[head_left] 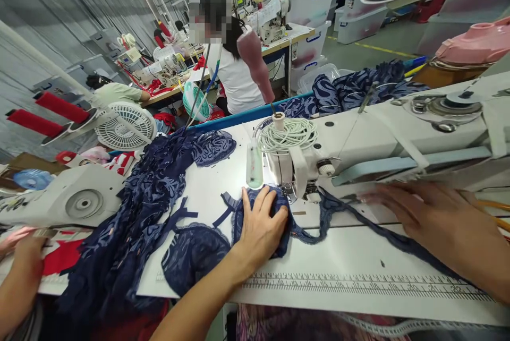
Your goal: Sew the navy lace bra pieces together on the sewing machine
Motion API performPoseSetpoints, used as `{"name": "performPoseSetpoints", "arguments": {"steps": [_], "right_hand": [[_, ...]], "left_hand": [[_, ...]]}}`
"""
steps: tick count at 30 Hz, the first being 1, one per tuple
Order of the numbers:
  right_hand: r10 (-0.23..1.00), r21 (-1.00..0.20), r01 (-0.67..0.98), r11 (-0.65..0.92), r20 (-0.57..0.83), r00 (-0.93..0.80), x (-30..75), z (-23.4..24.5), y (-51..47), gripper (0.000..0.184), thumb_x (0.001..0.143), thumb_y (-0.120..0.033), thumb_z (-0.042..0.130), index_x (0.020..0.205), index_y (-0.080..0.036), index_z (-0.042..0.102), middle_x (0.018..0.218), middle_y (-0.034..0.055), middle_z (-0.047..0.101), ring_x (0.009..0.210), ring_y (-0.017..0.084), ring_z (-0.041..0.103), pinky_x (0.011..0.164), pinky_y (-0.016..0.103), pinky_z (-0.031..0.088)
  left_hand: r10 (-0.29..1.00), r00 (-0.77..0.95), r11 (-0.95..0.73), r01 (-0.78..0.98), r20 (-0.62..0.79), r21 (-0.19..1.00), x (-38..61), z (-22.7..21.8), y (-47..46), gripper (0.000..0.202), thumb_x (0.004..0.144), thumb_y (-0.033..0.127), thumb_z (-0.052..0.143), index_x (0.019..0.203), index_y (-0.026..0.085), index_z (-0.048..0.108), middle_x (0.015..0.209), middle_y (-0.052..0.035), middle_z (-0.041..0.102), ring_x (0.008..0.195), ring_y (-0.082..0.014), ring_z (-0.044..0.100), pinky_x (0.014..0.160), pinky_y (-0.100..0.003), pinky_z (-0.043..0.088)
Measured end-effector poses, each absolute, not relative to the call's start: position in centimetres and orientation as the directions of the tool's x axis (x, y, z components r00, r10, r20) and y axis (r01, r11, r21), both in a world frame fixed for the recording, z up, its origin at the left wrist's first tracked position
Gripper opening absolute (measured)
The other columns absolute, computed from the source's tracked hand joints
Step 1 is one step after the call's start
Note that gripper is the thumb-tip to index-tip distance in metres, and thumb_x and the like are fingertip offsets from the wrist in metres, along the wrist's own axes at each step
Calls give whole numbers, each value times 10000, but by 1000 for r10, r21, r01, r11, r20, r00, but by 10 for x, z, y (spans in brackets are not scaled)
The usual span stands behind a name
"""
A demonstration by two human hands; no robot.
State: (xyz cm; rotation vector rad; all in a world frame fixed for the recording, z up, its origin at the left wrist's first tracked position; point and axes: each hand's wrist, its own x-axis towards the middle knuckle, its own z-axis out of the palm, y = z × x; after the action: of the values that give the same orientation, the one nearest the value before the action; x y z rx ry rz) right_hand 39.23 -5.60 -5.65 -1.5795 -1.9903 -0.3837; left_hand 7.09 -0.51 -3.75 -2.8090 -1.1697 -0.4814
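My left hand (261,219) lies on a navy lace bra cup (281,243), its fingers spread and pressing the fabric down by the presser foot (308,189) of the sewing machine (358,134). Joined to that cup on the left is a second cup (195,256), resting on the white table. From the needle area a narrow navy strip (382,232) runs right and passes under my right hand (434,219). Motion smears the right hand's fingers; a small greyish pointed thing shows at their tips, too blurred to name.
A heap of navy lace pieces (159,181) hangs over the table's left side, with a loose lace cup (215,147) beside it. A printed ruler (358,283) edges the table. Another person's hand (24,256) is at the far left by red fabric (61,256). More navy lace (358,86) lies behind the machine.
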Motion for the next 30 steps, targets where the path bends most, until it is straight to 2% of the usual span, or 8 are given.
{"name": "performPoseSetpoints", "arguments": {"steps": [4,8,10,14,17,23,27,30], "right_hand": [[686,-74,816,574,587,-429,333,-57,-68,318,964,-114,439,1201,-170,643,1162,131,672,1052,253,617,923,406,462],[644,-15,745,667,513,-567,298,-63,-69,283,991,-169,456,1215,-186,629,1043,76,683,954,225,626,857,388,422],[649,22,768,640,521,-555,295,-64,-68,283,1012,-238,453,1233,-166,616,922,60,671,831,203,612,808,372,402],[676,12,779,627,490,-551,292,-60,-73,362,1044,-324,382,1272,-141,595,814,39,641,716,184,583,786,377,383],[714,-22,815,578,498,-493,285,-58,-75,330,1027,-292,403,1244,-173,621,942,71,685,832,214,619,804,386,390],[644,-104,728,678,561,-520,279,-67,-68,306,1028,-221,405,1229,-177,630,1254,52,678,1174,190,582,1022,374,362],[670,-187,681,708,485,-562,283,-67,-63,281,1024,-287,420,1171,-196,642,1222,49,678,1143,201,593,1060,411,342],[684,-238,660,713,441,-581,286,-60,-60,262,1001,-260,444,1172,-208,636,1121,39,691,1028,198,620,1047,431,346]], "left_hand": [[743,625,-668,715,240,205,72,-28,-41,347,856,503,667,1004,191,633,1069,-94,637,1146,-294,569,1157,-706,198],[797,512,-592,768,320,246,70,-42,-57,189,827,155,591,1011,199,590,1008,-56,648,967,-228,624,1152,-661,272],[793,452,-575,776,408,259,67,-49,-50,289,802,-9,458,973,198,564,936,-30,646,898,-187,629,1148,-618,310],[722,386,-621,727,574,293,61,-56,-23,363,860,-49,316,1052,172,529,882,-50,610,825,-180,601,939,-435,523],[706,431,-657,694,562,293,62,-58,-10,272,945,37,330,1103,156,516,875,-64,596,806,-188,587,727,-311,533],[621,600,-753,636,504,171,63,-53,-3,147,962,187,491,959,185,638,792,-33,604,732,-170,557,719,-308,463],[529,691,-814,577,493,65,62,-44,2,279,950,80,423,930,207,671,870,-22,644,867,-155,584,1015,-417,407],[520,737,-820,573,433,9,64,-42,3,304,953,58,409,1005,213,666,771,17,607,774,-138,556,1150,-502,287]]}}
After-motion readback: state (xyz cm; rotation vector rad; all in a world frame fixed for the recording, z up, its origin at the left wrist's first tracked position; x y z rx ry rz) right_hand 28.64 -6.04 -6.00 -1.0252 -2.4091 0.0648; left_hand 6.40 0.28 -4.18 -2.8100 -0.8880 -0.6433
